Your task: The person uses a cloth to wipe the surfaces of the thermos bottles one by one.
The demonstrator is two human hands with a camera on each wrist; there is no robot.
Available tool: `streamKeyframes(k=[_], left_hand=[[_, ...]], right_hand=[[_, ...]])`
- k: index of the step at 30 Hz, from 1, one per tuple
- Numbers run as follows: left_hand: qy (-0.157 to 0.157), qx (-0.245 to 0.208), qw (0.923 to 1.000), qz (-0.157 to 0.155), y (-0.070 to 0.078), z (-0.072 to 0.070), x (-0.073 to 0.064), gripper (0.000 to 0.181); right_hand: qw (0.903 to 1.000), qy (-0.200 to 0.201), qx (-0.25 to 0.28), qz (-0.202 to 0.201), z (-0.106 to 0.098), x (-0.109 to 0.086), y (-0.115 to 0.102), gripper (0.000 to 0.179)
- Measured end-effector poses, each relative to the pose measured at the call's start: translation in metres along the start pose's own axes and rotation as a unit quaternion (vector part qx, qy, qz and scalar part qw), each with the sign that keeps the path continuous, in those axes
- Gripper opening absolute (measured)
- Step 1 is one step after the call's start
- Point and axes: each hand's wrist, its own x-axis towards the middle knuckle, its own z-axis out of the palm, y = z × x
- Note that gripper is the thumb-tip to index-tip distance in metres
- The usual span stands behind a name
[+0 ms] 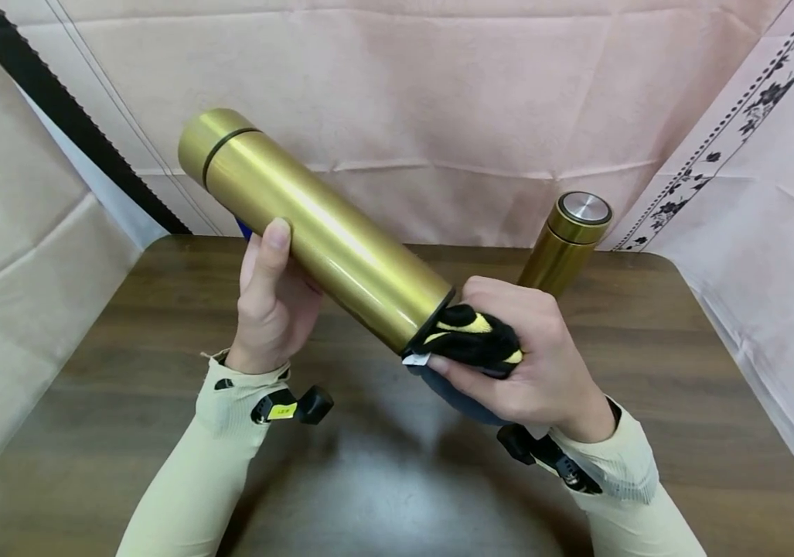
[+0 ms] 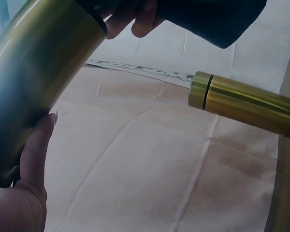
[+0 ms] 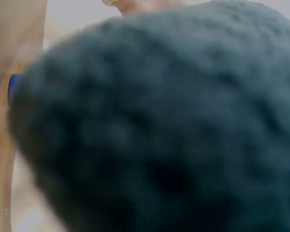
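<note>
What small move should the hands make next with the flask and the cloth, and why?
Probably the right hand should rub the dark cloth around the flask's near end, while the left hand holds it steady. The flask is lifted and tilted above the table, and the cloth already presses against that end.

L hand (image 1: 273, 305) curled, thumb up; R hand (image 1: 529, 360) fingers clenched (both sleeved arms raised).
</note>
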Motion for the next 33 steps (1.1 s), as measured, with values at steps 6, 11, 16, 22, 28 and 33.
streamKeyframes(k=[6,11,16,22,28,33], left_hand=[[0.002,-0.013,0.9998,-0.012,-0.004,0.0,-0.003,0.043],[0.008,-0.004,0.9999,-0.004,-0.004,0.0,-0.005,0.044],[0.004,-0.005,1.0,0.007,-0.001,0.003,-0.003,0.045],[0.008,0.008,0.9997,0.02,0.005,0.004,0.001,0.045],[0.021,0.035,0.9982,0.044,0.012,0.002,0.005,0.042],[0.033,0.05,0.9953,0.076,0.019,-0.003,0.008,0.035]], right_hand=[[0.9997,-0.011,-0.022,-0.008,-0.002,-0.001,-0.003,0.026],[0.9996,-0.016,-0.021,-0.006,-0.001,-0.001,-0.003,0.025],[0.9992,-0.019,-0.035,-0.003,-0.003,-0.001,-0.002,0.028],[0.9971,-0.043,-0.06,0.017,-0.006,-0.001,0.0,0.026],[0.9885,-0.088,-0.109,0.056,-0.01,-0.002,0.004,0.028],[0.9748,-0.132,-0.15,0.1,-0.013,-0.004,0.011,0.027]])
